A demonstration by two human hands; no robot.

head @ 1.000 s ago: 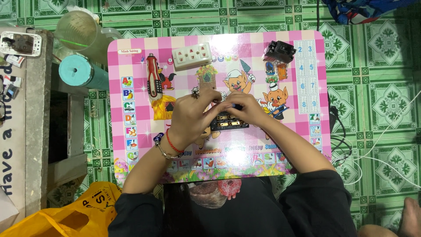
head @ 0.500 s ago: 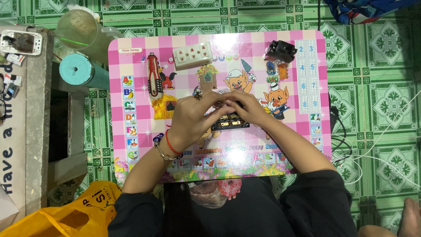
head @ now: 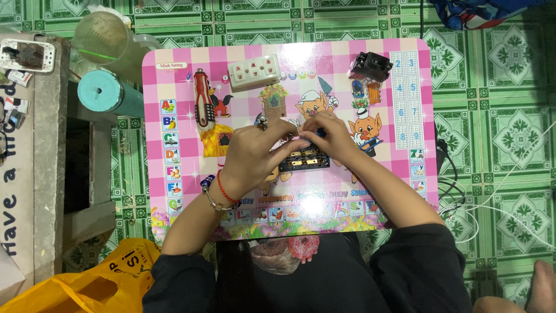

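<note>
Near edge: yellow plastic bag (head: 75,284) on the floor, lower left. Both hands meet mid-table over a small black socket insert (head: 304,160) with brass contacts, lying flat on the pink checked table (head: 174,203). Left hand (head: 255,153) curled, fingertips pinched narrow at the insert's top edge; right hand (head: 330,136) likewise pinched on something small and dark there, can't tell what. Neither clearly lifts the insert; looks like contact at the top rim only.

Handling, my read: insert is light, rigid plastic, likely brittle at clips; brass bits small and could pop loose. Best held by the long side walls, not the contacts.

Further out: red-handled screwdriver (head: 203,101) left of the hands, white socket faceplate (head: 253,72) at the far edge, black part (head: 370,65) far right. Teal cup (head: 104,94) off the table's left.
</note>
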